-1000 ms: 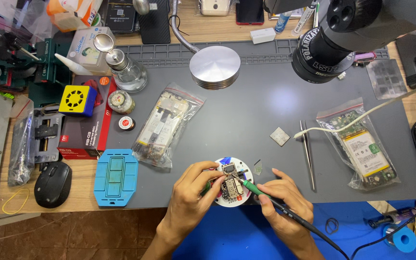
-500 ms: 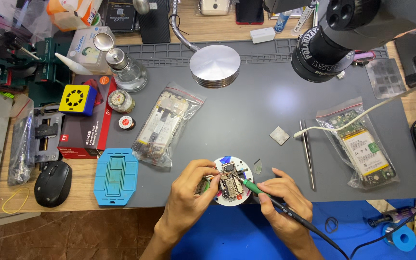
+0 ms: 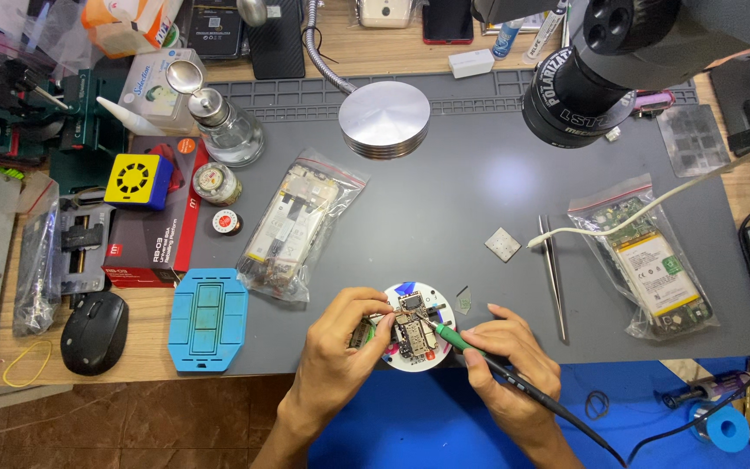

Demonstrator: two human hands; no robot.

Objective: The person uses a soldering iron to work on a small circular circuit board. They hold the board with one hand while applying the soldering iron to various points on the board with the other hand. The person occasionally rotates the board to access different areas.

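Observation:
A small circuit board (image 3: 411, 325) lies on a round white holder (image 3: 431, 304) at the near edge of the grey work mat (image 3: 444, 208). My left hand (image 3: 340, 352) pinches the board's left side and steadies it. My right hand (image 3: 509, 373) holds a soldering iron (image 3: 488, 360) with a green collar like a pen. Its tip touches the middle of the board. The iron's black cable runs off to the lower right.
Tweezers (image 3: 553, 274) and a small metal square (image 3: 503, 244) lie right of the holder. Two clear bags of phone parts (image 3: 292, 221) (image 3: 653, 260) lie on the mat. A microscope head (image 3: 592, 69) hangs above right. A blue tray (image 3: 208, 317) and mouse (image 3: 95, 332) sit at left.
The iron's tip has shifted slightly on the board and my left fingers have adjusted their pinch. Both hands stay at the holder.

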